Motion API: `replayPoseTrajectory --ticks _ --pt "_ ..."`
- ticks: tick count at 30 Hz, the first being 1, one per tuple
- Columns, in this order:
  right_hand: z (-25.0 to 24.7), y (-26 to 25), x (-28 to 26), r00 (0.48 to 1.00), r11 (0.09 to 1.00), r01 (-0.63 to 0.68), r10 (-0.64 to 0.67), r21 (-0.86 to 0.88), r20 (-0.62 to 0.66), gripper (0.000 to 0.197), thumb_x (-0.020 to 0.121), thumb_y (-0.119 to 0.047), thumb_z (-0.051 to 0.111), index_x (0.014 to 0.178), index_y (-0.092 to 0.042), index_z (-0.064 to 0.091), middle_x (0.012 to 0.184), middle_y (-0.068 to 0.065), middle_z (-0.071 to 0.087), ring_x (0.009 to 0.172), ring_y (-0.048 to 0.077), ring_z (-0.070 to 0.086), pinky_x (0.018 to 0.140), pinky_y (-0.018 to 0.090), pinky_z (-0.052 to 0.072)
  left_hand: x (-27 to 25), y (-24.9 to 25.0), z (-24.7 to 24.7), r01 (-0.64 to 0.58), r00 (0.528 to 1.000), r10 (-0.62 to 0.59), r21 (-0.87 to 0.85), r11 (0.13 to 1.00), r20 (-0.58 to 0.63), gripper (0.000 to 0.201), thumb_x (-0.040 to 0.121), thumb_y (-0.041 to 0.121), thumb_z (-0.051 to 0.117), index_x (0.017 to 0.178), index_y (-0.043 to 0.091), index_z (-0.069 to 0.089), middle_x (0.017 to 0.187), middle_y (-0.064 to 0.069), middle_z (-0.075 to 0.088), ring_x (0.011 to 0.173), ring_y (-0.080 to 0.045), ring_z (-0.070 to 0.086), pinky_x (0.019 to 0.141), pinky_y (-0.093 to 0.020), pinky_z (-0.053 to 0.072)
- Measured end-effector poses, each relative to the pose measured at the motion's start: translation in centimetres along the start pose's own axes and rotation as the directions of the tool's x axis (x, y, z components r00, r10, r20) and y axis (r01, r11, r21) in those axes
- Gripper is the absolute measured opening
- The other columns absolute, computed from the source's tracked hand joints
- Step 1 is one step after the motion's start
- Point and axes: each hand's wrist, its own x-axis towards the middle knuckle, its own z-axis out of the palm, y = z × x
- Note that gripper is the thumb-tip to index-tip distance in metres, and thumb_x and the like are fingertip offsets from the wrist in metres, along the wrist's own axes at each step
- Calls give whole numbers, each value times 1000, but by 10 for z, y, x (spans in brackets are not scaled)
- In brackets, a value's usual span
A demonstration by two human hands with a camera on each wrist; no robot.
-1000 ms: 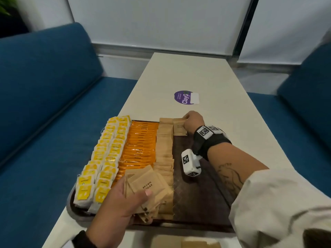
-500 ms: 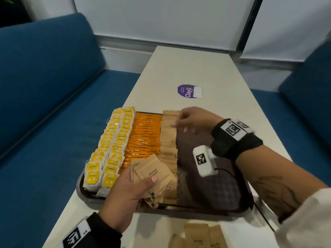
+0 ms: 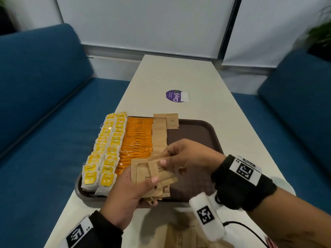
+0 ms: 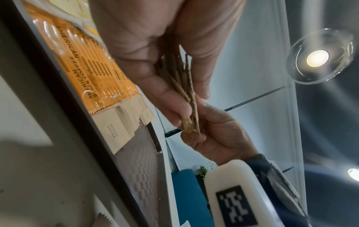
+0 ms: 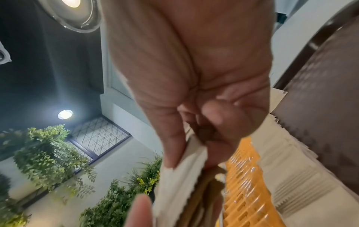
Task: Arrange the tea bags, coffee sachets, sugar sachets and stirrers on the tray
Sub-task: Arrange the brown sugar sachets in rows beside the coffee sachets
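— Two hands over the near edge of the tray [image 3: 202,126], and both are on the same bundle. My left hand [image 3: 125,192] is curled round a fanned stack of brown sugar sachets [image 3: 152,178], thumb across the top, fingers underneath.

— And the right?

— My right hand [image 3: 189,158] comes in from 3 o'clock and pinches the top sachet of that fan between thumb and fingertips. From the left wrist view the stack [image 4: 186,95] shows edge-on, with the right hand [image 4: 219,136] closed on its far end.

— Where does everything else sit?

— On the tray, the yellow tea bags [image 3: 105,151] run in two rows along the 9 o'clock side. Just beside them, toward the middle, lies the orange row of coffee sachets [image 3: 138,140]; the left wrist view reads "American Black Coffee" on them [image 4: 87,73]. Touching that row, a column of brown sugar sachets already laid down [image 3: 159,136] runs from the far rim to under my hands, with one more sachet [image 3: 172,120] beside it at the 12 o'clock rim.

— Anything off the tray?

— More brown sachets on the table [image 3: 179,235] at 6 o'clock, blurred. A purple sticker [image 3: 174,96] sits on the table [image 3: 179,72] at 12 o'clock, well apart from the tray. I can't make out any stirrers.
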Motion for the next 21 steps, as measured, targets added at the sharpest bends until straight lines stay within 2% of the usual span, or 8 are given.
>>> replayPoseTrajectory --ticks 2,6,9,11,13,15,17,21 --pt "-2 1 1 1000 1000 0 0 -11 -31 13 88 -23 64 91 -12 69 86 9 67 73 16 56 70 32 44 2 0 -2 8 1000 -8 -13 1000 -1 47 60 15 69 105 21 58 88 -8 73 69 -27 69 43 -29 50" --pt "-28 7 16 961 996 3 22 89 -275 12 85 -23 68 77 -14 65 53 -9 58 44 3 44 44 16 35 6 -3 -10 18 1000 -18 -25 1000 -12 52 59 15 71 109 20 60 99 -14 70 78 -33 67 46 -30 50" --pt "-67 22 54 824 995 26 31 92 -566 19 84 -18 71 69 -12 60 47 -2 53 35 3 42 38 15 35 11 -4 -15 31 999 -31 -16 999 -34 53 58 14 72 109 21 60 98 -13 71 77 -34 67 46 -31 50" --pt "-94 34 86 756 998 -41 4 -40 -654 15 89 -14 65 76 -6 63 56 4 55 45 7 50 50 18 43 15 -4 -16 47 998 -48 -29 998 -35 52 58 12 72 109 21 61 94 -12 72 72 -31 67 46 -31 49" --pt "-112 43 116 773 981 -138 20 -138 -634 10 93 -11 57 89 -6 63 70 6 55 63 15 51 65 26 46 19 -5 -18 62 997 -64 -51 997 -30 57 53 15 80 107 19 61 89 -11 73 64 -28 68 43 -31 49" --pt "-119 51 139 810 962 -198 54 -186 -583 10 93 -9 55 88 -7 63 74 5 55 68 17 50 63 25 42 23 -7 -21 59 998 -61 -51 997 -20 83 28 32 94 103 17 63 86 -13 73 62 -29 68 41 -31 48" --pt "-119 56 157 826 935 -238 53 -262 -562 13 90 -7 59 98 0 67 85 7 57 80 19 52 67 26 41 26 -9 -24 46 998 -48 -29 999 -49 104 4 42 92 101 18 64 86 -12 73 69 -29 68 42 -31 49" --pt "-113 62 180 819 903 -283 52 -324 -571 14 86 -8 64 99 -3 67 106 17 66 87 21 54 82 30 47 29 -11 -27 72 995 -74 -30 997 -61 93 15 31 95 101 16 63 78 -6 74 66 -26 69 45 -33 50"
